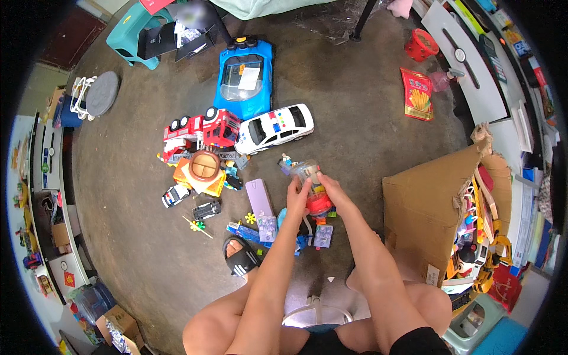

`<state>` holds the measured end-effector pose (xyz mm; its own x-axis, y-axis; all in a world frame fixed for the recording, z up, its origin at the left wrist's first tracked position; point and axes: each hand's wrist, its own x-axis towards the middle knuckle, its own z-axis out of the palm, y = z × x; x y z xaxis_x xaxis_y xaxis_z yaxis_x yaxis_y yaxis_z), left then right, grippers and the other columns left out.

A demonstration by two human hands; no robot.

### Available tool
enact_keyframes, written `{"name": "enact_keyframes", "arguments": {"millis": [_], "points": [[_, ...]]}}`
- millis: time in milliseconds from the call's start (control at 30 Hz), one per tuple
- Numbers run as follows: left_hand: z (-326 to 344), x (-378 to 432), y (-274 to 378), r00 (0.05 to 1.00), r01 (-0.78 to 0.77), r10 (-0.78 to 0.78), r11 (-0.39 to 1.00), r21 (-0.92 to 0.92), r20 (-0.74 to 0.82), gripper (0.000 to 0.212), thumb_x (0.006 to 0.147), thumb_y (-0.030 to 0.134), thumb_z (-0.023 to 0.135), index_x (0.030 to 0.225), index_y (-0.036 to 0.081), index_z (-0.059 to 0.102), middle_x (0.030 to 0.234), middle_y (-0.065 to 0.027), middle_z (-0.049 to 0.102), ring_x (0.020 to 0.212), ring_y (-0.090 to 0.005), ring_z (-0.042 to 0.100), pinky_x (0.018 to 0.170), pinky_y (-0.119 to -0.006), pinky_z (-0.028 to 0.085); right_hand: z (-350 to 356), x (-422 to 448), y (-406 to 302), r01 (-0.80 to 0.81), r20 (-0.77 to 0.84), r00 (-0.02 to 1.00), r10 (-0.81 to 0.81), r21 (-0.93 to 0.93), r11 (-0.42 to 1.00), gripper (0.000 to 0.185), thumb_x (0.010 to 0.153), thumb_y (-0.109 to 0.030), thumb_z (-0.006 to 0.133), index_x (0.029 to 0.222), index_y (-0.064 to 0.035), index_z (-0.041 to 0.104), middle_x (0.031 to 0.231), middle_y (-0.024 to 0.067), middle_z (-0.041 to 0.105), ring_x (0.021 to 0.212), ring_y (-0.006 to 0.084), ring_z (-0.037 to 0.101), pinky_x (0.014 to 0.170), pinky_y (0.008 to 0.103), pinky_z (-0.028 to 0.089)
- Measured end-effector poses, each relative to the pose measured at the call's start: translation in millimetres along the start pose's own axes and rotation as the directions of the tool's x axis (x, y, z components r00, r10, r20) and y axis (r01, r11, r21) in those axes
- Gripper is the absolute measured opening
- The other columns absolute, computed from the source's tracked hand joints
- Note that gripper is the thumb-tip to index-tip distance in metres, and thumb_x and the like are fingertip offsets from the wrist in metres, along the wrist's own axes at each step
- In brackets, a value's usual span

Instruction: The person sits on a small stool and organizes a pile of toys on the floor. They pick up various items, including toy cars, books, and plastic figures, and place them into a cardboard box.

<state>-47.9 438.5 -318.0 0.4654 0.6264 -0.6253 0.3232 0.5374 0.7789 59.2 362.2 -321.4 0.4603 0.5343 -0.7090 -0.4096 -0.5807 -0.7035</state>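
My left hand (298, 193) and my right hand (333, 191) grip a clear plastic container (306, 167) with a red part (318, 203) at its near end, one hand on each side. What sits inside the container is too small to tell. Just beyond it lies a small toy figure (286, 159). Below my wrists, partly hidden by my left forearm, are a blue toy piece (248, 231), a purple patterned box (267, 228) and a second purple box (323, 236). A long lilac case (259, 197) rests to the left of my left hand.
A red toy fire truck (202, 133), a white toy police car (277, 126) and a big blue toy car (245, 84) stand ahead. At right is a cardboard box (417, 213) full of toys. My sandalled foot (239, 255) is at left, near a small toy car (207, 210).
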Motion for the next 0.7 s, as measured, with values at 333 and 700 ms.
{"name": "enact_keyframes", "arguments": {"millis": [333,700], "points": [[0.9,-25.0,35.5,0.969,0.058,-0.036,0.995,-0.083,0.244,0.057,0.077,0.044,0.055,0.123,0.014,0.039,0.118,-0.0076,0.044,0.111,-0.0231,0.039,0.082,-0.042,0.037,-7.3,-50.2,-33.4,-0.013,0.127,0.992,-0.023,0.276,0.961,0.060,0.081,-0.047,0.048,0.121,-0.0039,0.039,0.116,0.0094,0.046,0.104,0.0176,0.045,0.086,0.0297,0.039],[17.2,-103.9,127.1,0.929,0.072,-0.028,0.992,-0.106,0.368,0.062,0.076,0.049,0.055,0.125,0.014,0.039,0.125,-0.0088,0.037,0.114,-0.0241,0.034,0.082,-0.044,0.039,-17.4,-125.3,-87.9,0.112,0.123,0.975,-0.187,0.453,0.884,0.058,0.081,-0.051,0.045,0.116,-0.0050,0.041,0.108,0.0100,0.048,0.096,0.0177,0.048,0.079,0.0309,0.043]]}}
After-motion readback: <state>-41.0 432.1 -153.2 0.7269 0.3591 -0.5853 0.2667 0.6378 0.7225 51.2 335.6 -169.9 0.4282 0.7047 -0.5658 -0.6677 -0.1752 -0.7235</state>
